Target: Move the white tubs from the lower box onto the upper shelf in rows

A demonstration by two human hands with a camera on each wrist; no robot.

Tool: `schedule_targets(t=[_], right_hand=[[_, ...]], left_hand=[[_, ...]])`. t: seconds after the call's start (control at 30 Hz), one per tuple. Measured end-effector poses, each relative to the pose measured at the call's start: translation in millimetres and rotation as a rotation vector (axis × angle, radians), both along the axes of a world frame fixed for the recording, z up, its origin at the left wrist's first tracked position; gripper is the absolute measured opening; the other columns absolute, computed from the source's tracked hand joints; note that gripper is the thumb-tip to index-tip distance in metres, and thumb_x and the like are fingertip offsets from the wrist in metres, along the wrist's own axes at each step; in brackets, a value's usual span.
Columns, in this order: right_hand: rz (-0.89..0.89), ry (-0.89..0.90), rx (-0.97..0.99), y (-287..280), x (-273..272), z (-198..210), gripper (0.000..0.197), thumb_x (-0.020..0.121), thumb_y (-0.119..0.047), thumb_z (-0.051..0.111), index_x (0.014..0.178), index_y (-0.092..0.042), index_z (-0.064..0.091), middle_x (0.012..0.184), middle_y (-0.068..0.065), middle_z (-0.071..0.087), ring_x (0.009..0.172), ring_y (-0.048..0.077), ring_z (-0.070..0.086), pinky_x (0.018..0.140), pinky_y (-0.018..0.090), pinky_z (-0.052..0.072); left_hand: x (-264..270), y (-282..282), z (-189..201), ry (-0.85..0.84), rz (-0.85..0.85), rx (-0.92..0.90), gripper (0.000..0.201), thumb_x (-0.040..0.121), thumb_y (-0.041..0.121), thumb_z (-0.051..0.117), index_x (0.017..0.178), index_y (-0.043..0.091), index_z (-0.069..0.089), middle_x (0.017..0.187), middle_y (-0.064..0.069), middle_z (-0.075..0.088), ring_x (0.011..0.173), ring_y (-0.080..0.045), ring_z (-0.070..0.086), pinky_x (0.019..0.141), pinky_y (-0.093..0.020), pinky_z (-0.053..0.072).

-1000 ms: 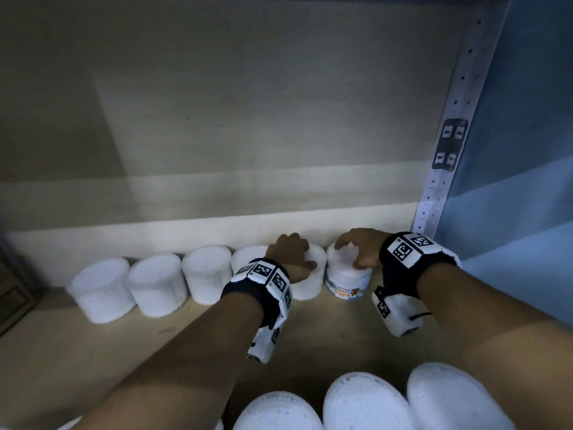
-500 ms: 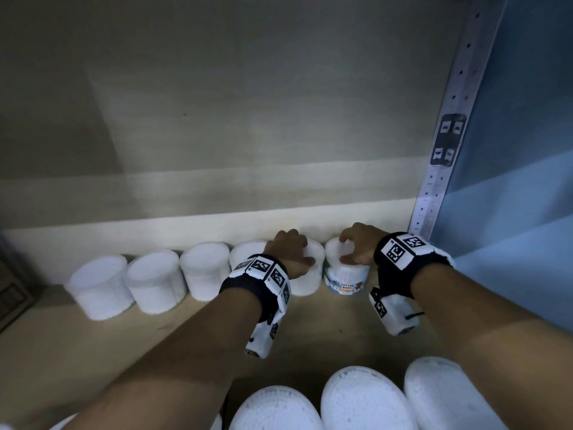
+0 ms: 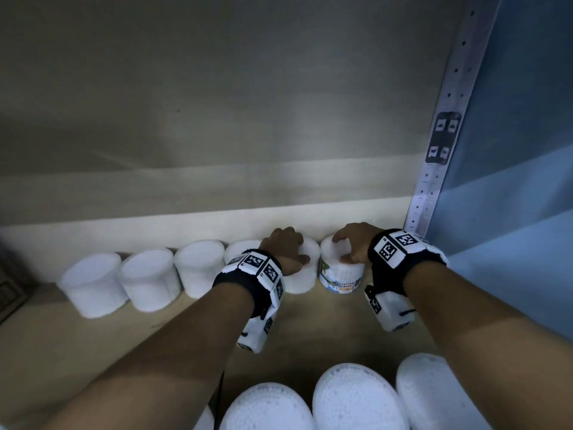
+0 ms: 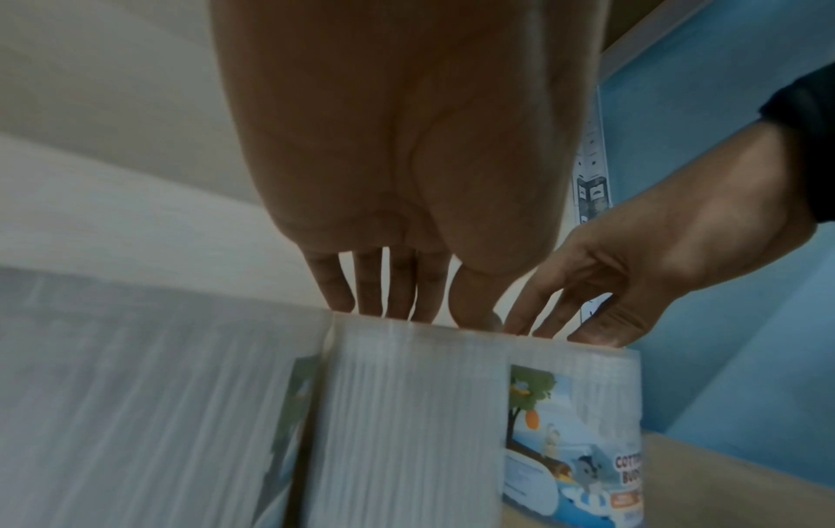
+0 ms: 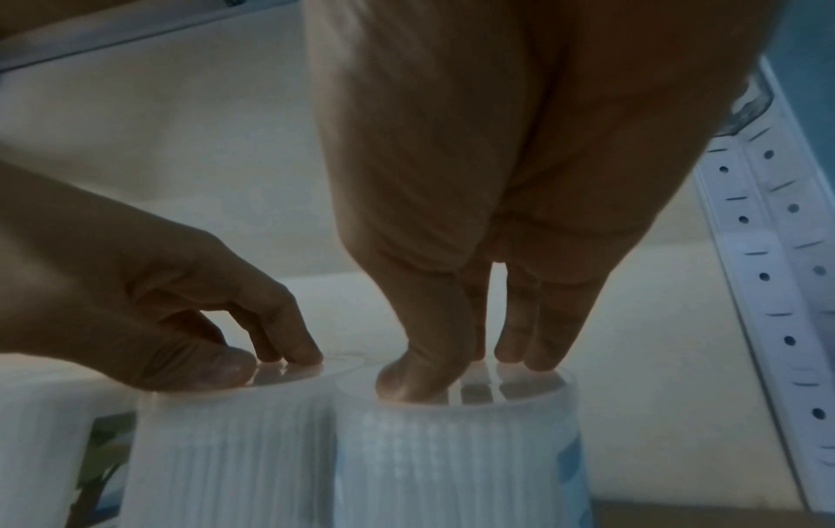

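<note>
Both hands have crept a little further back along the shelf [image 3: 325, 324] over the last second, taking their two tubs with them toward the rear wall. The left hand [image 3: 286, 248] rests on top of the plain tub [image 3: 302, 274], fingertips [image 4: 397, 303] and thumb down on its lid, bent rather than wrapped round it; whether they truly pinch the rim is hard to say from these angles. The right hand [image 3: 353, 243] does likewise on the labelled tub [image 3: 341, 274], thumb and fingers [image 5: 538, 343] pressed onto the clear lid. These two tubs stand upright, side by side and seemingly touching, at the right end of the back row [image 3: 148, 277], in which four more white tubs run off to the left against the wall. Nearer the camera, lower down, further white tubs [image 3: 356, 398] show their tops. A perforated metal upright [image 3: 434, 181] stands just right of the labelled tub.
</note>
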State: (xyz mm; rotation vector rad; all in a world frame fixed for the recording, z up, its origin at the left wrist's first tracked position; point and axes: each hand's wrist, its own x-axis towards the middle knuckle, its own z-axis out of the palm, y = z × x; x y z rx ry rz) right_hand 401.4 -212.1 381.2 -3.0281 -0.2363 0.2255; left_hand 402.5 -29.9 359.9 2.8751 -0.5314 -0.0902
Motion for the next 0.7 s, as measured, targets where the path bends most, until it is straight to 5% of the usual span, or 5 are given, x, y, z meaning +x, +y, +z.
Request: schedule_targets(t=[0.27,0.43,0.57,0.7], right_hand=[[-0.006,-0.006,-0.022,1,2,0,0.059,0.082,-0.027,0.070,0.137,-0.017,0.050,0.141,0.005,0.050,0.129,0.024,0.048,0.107,0.032,0.040],[-0.015,-0.007,-0.023,2,3,0,0.059,0.082,-0.027,0.070,0.137,-0.018,0.050,0.141,0.005,0.050,0.130,0.024,0.048,0.107,0.033,0.040],[-0.011,-0.003,-0.045,2,3,0,0.058,0.083,-0.027,0.069,0.136,-0.017,0.050,0.141,0.006,0.049,0.129,0.025,0.047,0.106,0.033,0.040],[0.001,-0.013,-0.060,3,4,0,0.056,0.083,-0.025,0.069,0.134,-0.016,0.050,0.140,0.007,0.049,0.129,0.026,0.048,0.103,0.032,0.039]], left_hand=[[1,7,13,0.142,-0.116,0.021,0.056,0.093,0.008,0.052,0.146,0.015,0.035,0.152,-0.007,0.034,0.140,-0.024,0.034,0.114,-0.032,0.030],[-1,9,19,0.119,-0.157,-0.157,0.060,0.078,-0.013,0.045,0.133,0.011,0.049,0.146,-0.009,0.037,0.139,-0.024,0.034,0.113,-0.033,0.031],[3,-2,15,-0.042,-0.001,-0.104,0.036,0.088,0.011,0.049,0.124,0.006,0.051,0.130,-0.014,0.042,0.127,-0.032,0.039,0.104,-0.043,0.040],[4,-9,4,-0.032,0.071,0.074,0.054,0.090,0.044,0.051,0.128,0.006,0.047,0.131,-0.016,0.043,0.125,-0.035,0.040,0.103,-0.046,0.040]])
